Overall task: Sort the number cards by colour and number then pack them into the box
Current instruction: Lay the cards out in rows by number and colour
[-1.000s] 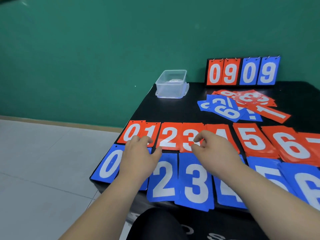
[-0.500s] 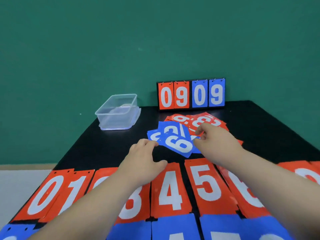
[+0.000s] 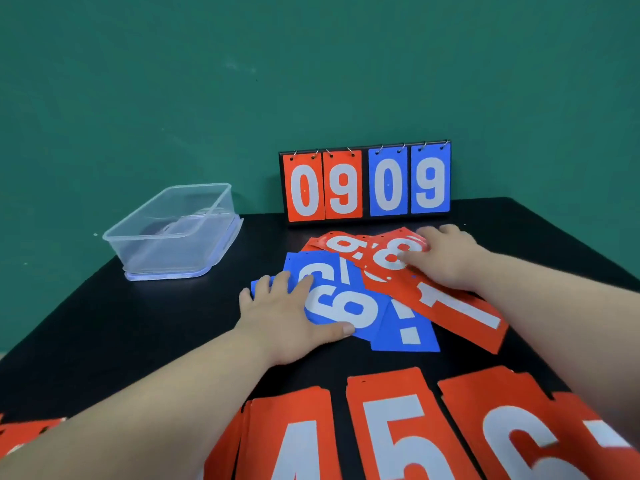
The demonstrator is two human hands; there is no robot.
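Hands have parted: left hand [image 3: 277, 315] lies flat, grip apart, on loose blue plastic number cards [image 3: 349, 308]. I cannot tell the right hand's [image 3: 448, 263] grip on the overlapping red plastic number cards [image 3: 450, 306]. Cards beneath either grip may drag along, mixing colours.

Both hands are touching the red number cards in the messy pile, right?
Not quite. Only the right hand touches the loose red number cards. The left hand lies flat on the loose blue number cards beside them. The head view shows it.
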